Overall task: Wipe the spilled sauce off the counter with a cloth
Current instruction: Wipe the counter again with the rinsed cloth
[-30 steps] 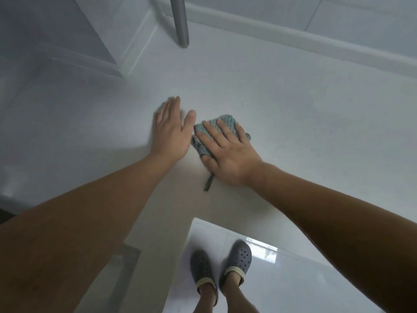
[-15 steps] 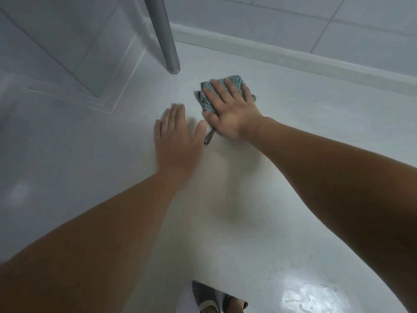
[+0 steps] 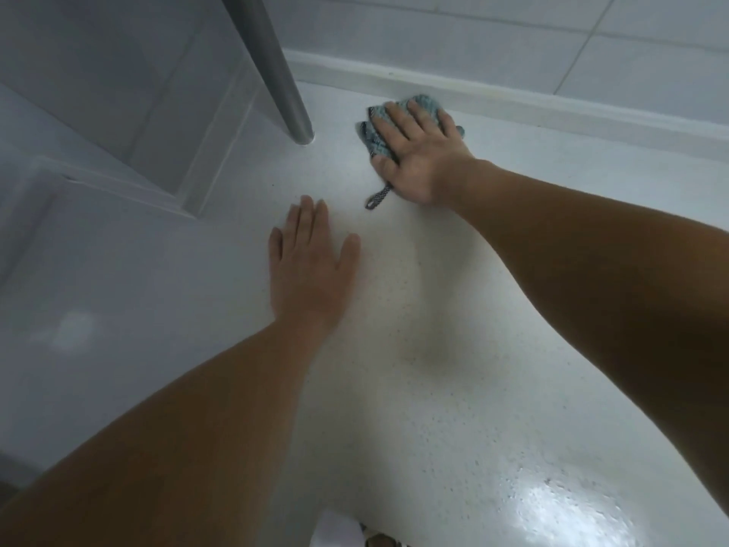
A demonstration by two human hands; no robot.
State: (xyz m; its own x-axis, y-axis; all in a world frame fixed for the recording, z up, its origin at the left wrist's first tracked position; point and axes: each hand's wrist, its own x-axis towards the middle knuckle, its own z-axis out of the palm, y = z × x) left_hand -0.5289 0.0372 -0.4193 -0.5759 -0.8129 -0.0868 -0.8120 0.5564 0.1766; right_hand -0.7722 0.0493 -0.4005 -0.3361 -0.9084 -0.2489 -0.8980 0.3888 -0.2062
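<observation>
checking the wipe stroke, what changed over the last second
The right hand has pushed the cloth away across the counter, from beside the left hand up to near the back wall, to the right of the grey pole. The hands, once touching, are now apart. Unchanged: the right palm stays flat on the cloth, the left hand flat on the counter, nothing let go.

A grey metal pole (image 3: pixel 276 73) slants down at far left. Pale tiled wall (image 3: pixel 513 37) runs along the far side, a raised ledge (image 3: pixel 513 100) at its foot.
</observation>
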